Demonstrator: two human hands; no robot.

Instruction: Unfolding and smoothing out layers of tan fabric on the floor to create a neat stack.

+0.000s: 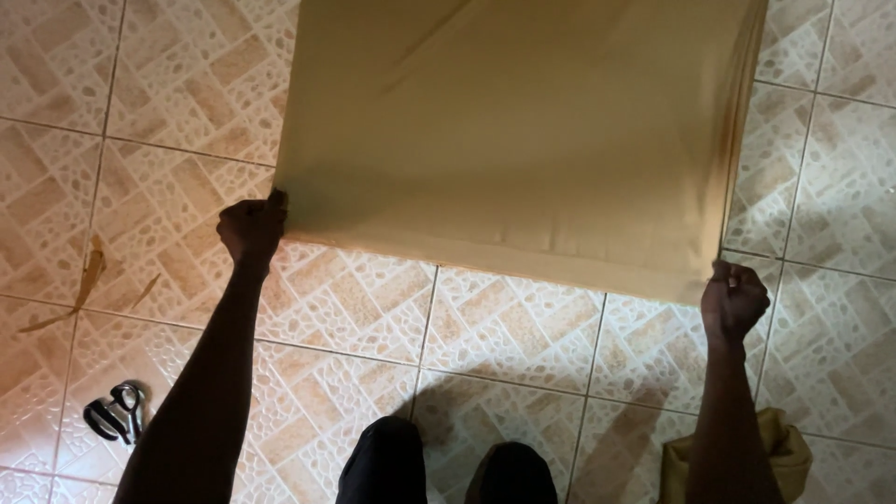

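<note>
— How is the tan cloth (523, 131) held, and where is it?

— It hangs spread flat in front of the person, above the tiled floor (373, 308). The left hand (252, 229) is clenched on its near left corner, the right hand (735, 297) clenched on its near right corner, and the edge between them is pulled taut.

— How would it handle?

— Light and soft, I'd judge; it drapes with faint diagonal creases and would sag anywhere unsupported. The corners look like the sound places to grip.

— What's around the cloth?

— Below its left corner, well apart, black-handled scissors (117, 411) lie on the tiles, with thin tan fabric scraps (89, 280) further left. Below the right corner sits a bunched piece of yellowish cloth (784, 448). The person's dark shoes (448, 471) stand under the near edge. The tiles are glossy, pebble-patterned.
</note>
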